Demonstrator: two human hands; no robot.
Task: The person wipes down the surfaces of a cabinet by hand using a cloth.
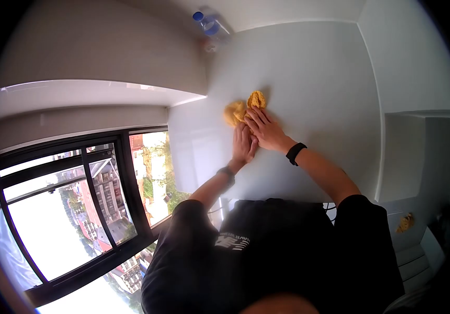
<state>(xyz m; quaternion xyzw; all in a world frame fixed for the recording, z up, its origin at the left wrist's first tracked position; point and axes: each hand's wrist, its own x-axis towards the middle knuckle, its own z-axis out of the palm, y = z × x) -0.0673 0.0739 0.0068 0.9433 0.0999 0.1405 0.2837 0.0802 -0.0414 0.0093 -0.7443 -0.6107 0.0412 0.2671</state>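
A bunched yellow cloth (256, 99) lies on the pale grey-white tabletop (319, 89), in two lobes with a fold between them. My right hand (268, 132), with a black band on its wrist, has its fingers bent over the near edge of the cloth. Close beside it, touching it, my left hand (243, 145) has its fingers on the cloth's lower left part. A dark band is on that wrist too. Part of the cloth is hidden under the fingertips.
A clear plastic bottle (212, 25) with a blue cap is at the far edge. Windows (68, 204) with dark frames are on the left. A recessed shelf (405, 154) is on the right, with another yellow cloth (405, 222) lower down.
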